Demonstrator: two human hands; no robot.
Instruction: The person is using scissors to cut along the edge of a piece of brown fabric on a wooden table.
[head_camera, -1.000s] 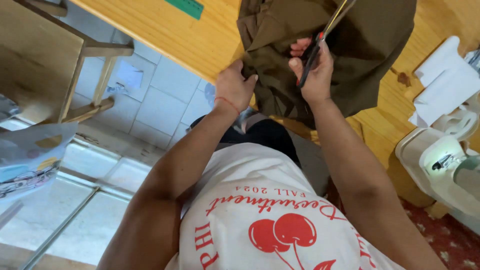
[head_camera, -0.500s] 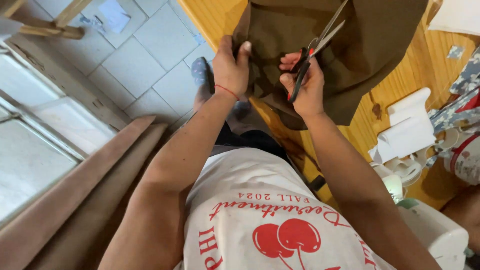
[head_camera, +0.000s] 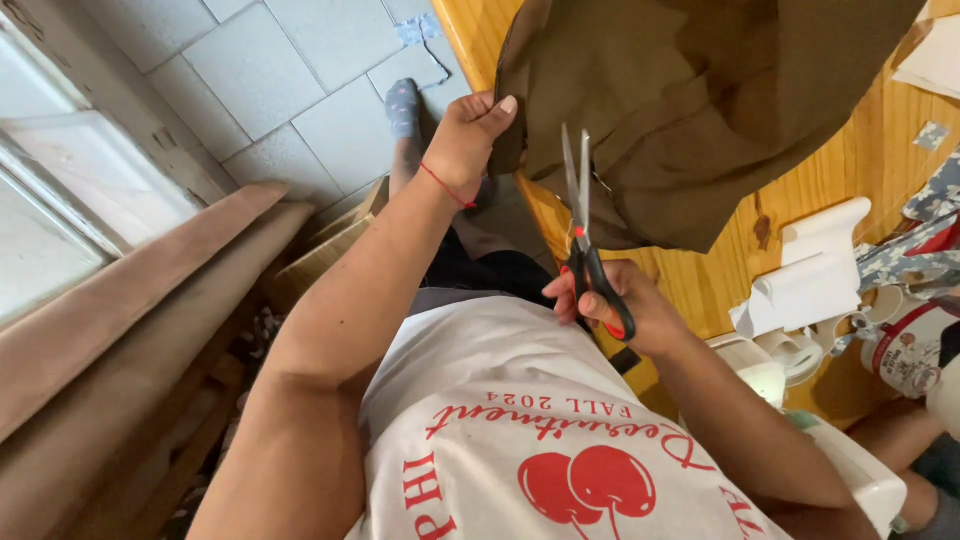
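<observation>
over the wooden table (head_camera: 820, 180), the cloth (head_camera: 700, 110) edge is pinched by the left hand (head_camera: 470, 140); scissors (head_camera: 585, 235), gripped by the right hand (head_camera: 620, 310), are pointed far, blades nearly together, just right of that edge.

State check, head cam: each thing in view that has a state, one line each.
Left hand: closed on the edge of the brown cloth.
Right hand: fingers through the scissor handles, gripping.
Scissors: blades nearly closed, tips pointing at the cloth.
Brown cloth: draped over the wooden table, edge hanging off.
</observation>
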